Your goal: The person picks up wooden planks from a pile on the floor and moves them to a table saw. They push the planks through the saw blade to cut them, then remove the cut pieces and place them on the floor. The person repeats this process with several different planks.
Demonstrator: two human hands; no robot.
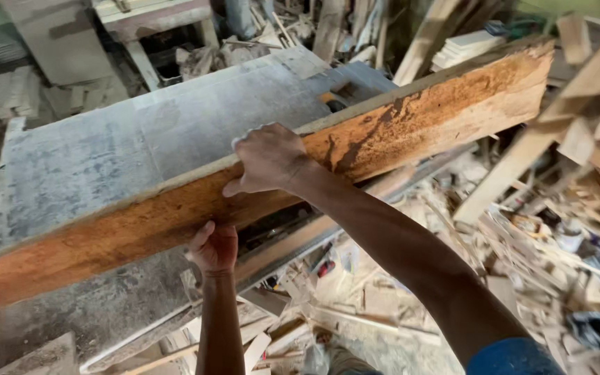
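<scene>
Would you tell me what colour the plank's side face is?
Orange-brown with dark streaks, on the plank; head view.

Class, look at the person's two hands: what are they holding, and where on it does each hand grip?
Both hold the long orange-brown plank: the right hand grips over its top edge near mid-length, the left hand supports its lower edge from beneath.
</scene>
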